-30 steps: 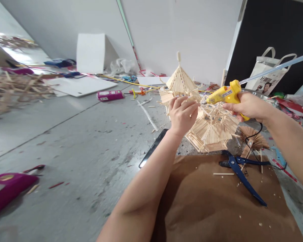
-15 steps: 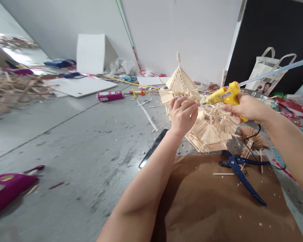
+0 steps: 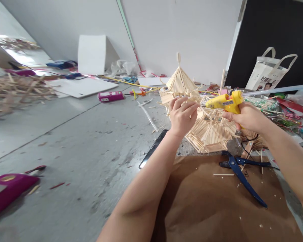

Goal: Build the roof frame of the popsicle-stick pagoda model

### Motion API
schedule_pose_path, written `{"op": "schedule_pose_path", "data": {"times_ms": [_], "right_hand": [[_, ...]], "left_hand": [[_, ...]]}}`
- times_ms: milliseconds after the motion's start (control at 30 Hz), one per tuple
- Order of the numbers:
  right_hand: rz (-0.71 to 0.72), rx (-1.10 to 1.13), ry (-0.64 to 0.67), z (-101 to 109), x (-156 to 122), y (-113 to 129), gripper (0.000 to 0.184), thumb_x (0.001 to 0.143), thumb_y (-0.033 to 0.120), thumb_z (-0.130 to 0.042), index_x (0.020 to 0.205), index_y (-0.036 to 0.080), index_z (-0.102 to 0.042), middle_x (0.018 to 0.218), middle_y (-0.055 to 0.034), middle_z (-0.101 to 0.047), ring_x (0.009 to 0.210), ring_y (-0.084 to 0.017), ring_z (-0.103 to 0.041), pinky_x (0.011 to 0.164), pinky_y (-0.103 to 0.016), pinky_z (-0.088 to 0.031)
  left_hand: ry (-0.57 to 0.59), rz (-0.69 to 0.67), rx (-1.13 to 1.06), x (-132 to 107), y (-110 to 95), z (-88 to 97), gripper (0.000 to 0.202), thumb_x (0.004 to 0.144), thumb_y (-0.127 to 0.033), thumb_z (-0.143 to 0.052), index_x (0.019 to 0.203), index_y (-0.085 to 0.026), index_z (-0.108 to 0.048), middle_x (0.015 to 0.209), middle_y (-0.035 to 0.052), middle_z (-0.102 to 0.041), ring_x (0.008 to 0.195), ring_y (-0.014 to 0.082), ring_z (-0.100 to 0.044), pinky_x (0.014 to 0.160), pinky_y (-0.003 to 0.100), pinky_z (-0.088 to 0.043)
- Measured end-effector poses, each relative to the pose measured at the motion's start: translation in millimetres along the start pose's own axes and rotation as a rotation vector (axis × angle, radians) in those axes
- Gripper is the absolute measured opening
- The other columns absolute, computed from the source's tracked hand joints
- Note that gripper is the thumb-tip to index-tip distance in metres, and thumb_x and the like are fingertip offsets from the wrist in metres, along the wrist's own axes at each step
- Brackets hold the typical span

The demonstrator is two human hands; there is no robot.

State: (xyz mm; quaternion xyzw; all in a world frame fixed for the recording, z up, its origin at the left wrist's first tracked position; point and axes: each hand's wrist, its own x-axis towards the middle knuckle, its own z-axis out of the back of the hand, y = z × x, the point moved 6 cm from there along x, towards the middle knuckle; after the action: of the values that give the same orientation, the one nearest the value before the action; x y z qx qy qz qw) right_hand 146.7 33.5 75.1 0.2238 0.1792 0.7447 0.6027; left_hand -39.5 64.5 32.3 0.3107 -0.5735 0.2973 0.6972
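My right hand (image 3: 247,116) is wrapped round a yellow hot glue gun (image 3: 224,102), with a long clear glue stick (image 3: 280,90) running out of its back. The gun's nozzle points left, close to the fingertips of my left hand (image 3: 183,116). Those fingers are pinched together; what they hold is too small or hidden to make out. Behind my left hand stands a pavilion model (image 3: 181,80) of thin wooden sticks with a pointed roof. A second, wide stick-built roof piece (image 3: 213,132) sits on the floor below the glue gun.
Blue cutters (image 3: 238,168) and a short stick (image 3: 223,174) lie on brown paper (image 3: 217,208). A phone (image 3: 153,148) is beside my left forearm. Purple devices (image 3: 111,96) rest on the floor at left. A tote bag (image 3: 266,72) leans against the black panel.
My right hand with the glue gun has lowered slightly and shifted a little right; the glue stick has come down closer to level. My left hand stays in place.
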Motion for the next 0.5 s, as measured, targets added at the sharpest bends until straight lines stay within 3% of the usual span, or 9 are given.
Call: {"op": "schedule_pose_path", "data": {"times_ms": [133, 367, 500], "right_hand": [[0.072, -0.132, -0.066, 0, -2, 13, 0.03, 0.074, 0.048, -0.055, 0.084, 0.02, -0.059, 0.054, 0.0008, -0.052, 0.051, -0.015, -0.053, 0.051, -0.03, -0.041], [0.234, -0.259, -0.121, -6, -4, 15, 0.031, 0.079, 0.043, -0.05, 0.1, 0.021, -0.057, 0.085, -0.0059, -0.063, 0.081, -0.023, -0.058, 0.065, -0.034, -0.043], [0.221, -0.354, -0.1, -9, -2, 11, 0.033, 0.08, 0.047, -0.047, 0.1, 0.022, -0.055, 0.091, -0.0077, -0.063, 0.082, -0.025, -0.059, 0.065, -0.035, -0.043]], "left_hand": [[0.012, 0.019, 0.01, -1, 1, -1.1, 0.019, 0.075, -0.016, -0.057, 0.083, -0.032, -0.063, 0.078, -0.0065, -0.071, 0.09, 0.0184, -0.06, 0.085, 0.037, -0.037], [0.049, 0.044, 0.012, -2, 3, -3.8, 0.022, 0.074, -0.015, -0.056, 0.083, -0.033, -0.064, 0.081, -0.0068, -0.071, 0.091, 0.0186, -0.059, 0.087, 0.038, -0.036], [0.068, 0.056, -0.02, -3, 4, -4.9, 0.022, 0.075, -0.015, -0.056, 0.085, -0.033, -0.064, 0.083, -0.0063, -0.071, 0.093, 0.019, -0.058, 0.088, 0.038, -0.035]]}}
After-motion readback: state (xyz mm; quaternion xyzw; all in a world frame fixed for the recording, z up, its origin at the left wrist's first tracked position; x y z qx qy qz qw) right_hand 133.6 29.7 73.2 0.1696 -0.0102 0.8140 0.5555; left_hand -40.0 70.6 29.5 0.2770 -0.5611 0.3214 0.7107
